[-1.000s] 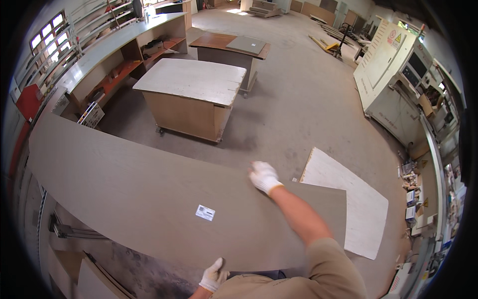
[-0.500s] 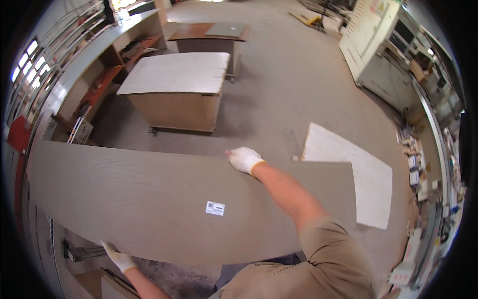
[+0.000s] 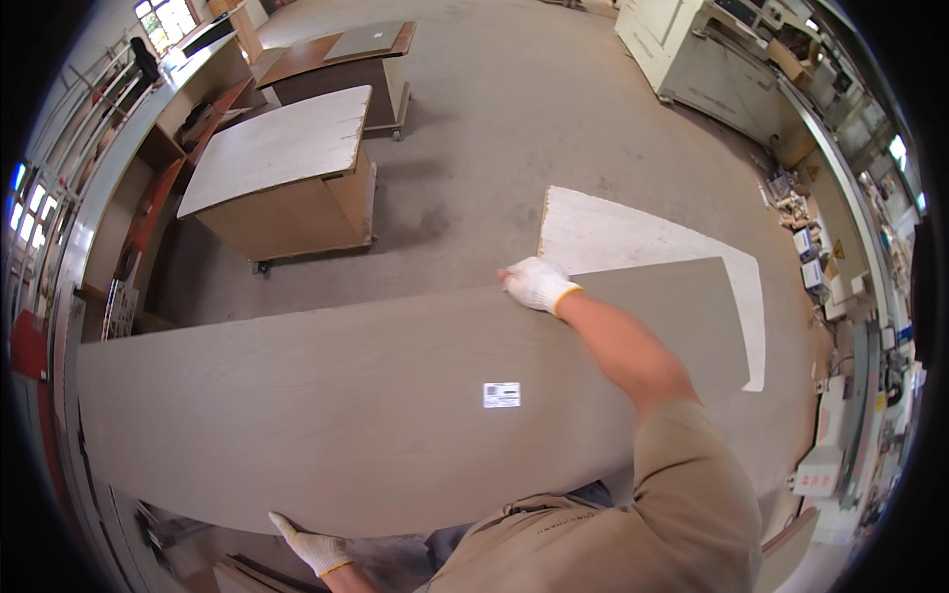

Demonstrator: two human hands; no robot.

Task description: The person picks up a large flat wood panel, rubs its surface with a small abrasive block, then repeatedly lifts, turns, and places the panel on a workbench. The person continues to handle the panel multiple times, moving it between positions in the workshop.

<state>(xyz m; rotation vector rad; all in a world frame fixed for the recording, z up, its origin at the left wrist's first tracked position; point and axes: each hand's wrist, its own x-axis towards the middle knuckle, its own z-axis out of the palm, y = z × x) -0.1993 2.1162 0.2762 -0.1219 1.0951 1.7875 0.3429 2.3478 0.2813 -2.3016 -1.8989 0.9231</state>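
A long grey-brown wood-grain panel [image 3: 326,395] stretches across in front of me, with a white printed label [image 3: 501,395] on its upper face. My right hand [image 3: 539,284], in a white knit glove with a yellow cuff, is closed over the panel's far edge. Its fingertips go out of sight beyond that edge. At the near edge, my gloved left hand [image 3: 311,546] grips the panel, thumb along the edge and the other fingers hidden underneath.
A white board [image 3: 633,229] lies on the floor beyond the panel's right end. Ahead left stand a wheeled cart with a white top [image 3: 287,138] and another with a brown top [image 3: 341,49]. Shelving [image 3: 163,148] runs along the left; a cream machine cabinet [image 3: 682,59] stands far right.
The panel, with both my hands on it, has shifted right and turned, its right end now farther away and over part of the white board. My view has swung rightward.
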